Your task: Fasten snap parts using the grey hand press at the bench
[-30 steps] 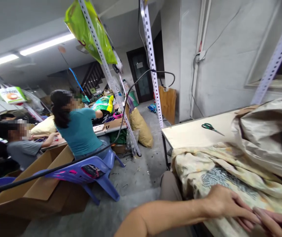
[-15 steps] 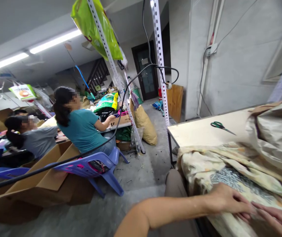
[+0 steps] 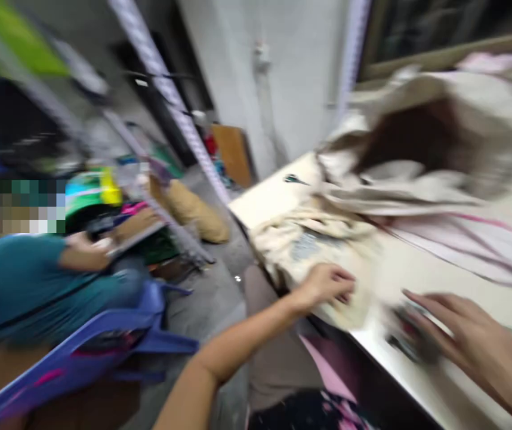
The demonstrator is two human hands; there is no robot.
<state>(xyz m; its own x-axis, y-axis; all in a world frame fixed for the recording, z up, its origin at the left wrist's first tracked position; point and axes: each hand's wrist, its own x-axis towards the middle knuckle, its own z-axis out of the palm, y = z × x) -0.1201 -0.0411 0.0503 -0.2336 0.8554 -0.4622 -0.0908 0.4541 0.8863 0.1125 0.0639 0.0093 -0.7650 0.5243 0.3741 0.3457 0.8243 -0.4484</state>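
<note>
My left hand [image 3: 330, 283] is over the near edge of a rumpled cream cloth [image 3: 278, 239], its fingers curled in and pressed together. Whatever they may hold is hidden. A patch of small grey metal pieces [image 3: 307, 243], like nails or screws, lies on the cloth beyond it. Further right, my right hand [image 3: 471, 334] is over the pale tabletop [image 3: 421, 266] with fingers stretched and apart. At its fingertips is a small dark, shiny object [image 3: 408, 334], too smeared to name. I cannot tell whether the fingers touch it.
Scissors [image 3: 295, 179] with green handles lie at the table's far end. A large open sack [image 3: 421, 185] sits behind my hands, with a pink-edged white cloth [image 3: 471, 239] in front. At left, a person in teal [image 3: 18, 280] sits on a blue chair [image 3: 117, 334].
The view has swung right and down. My hands, together before, are now apart. My right hand has moved right, to the dark object on the tabletop.
</note>
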